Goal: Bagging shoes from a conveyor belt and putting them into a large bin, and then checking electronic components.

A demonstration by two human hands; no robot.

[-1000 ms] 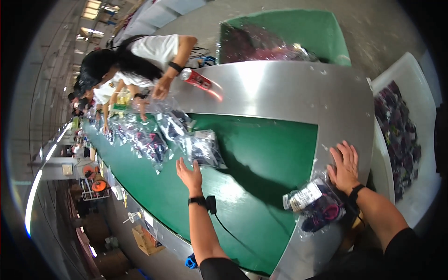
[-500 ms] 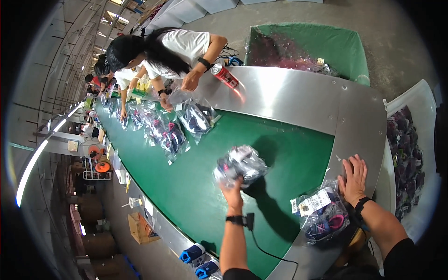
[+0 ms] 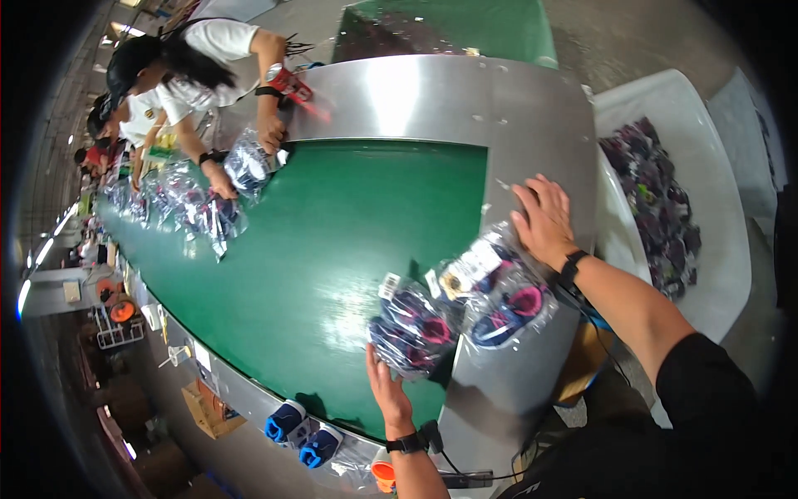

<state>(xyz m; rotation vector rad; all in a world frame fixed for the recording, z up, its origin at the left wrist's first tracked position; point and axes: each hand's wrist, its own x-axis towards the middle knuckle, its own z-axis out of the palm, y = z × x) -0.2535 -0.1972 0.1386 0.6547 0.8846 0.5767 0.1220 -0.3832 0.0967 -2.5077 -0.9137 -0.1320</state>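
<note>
My left hand [image 3: 387, 395] rests against the near left side of a clear plastic bag of navy and pink shoes [image 3: 409, 331], its fingers stretched along the bag. That bag lies at the near end of the green belt, with a white barcode tag on top. Right beside it, a second bag of navy and pink shoes [image 3: 509, 312] with a large white label sits on the metal edge. My right hand [image 3: 544, 218] is open, fingers spread, over the metal table end, its heel close to the second bag.
Opposite, a person in a white shirt handles bagged shoes [image 3: 249, 166] beside a red can [image 3: 288, 83]. A white bin [image 3: 723, 208] of dark bagged items stands right, a green-lined bin [image 3: 515, 29] behind. Blue shoes [image 3: 320, 447] and an orange cup [image 3: 383, 474] sit at the near-left edge.
My left hand has brought its bag down from above the belt to beside the second bag, and its grip has loosened. The view has swung right. The person opposite now reaches onto the bagged shoes.
</note>
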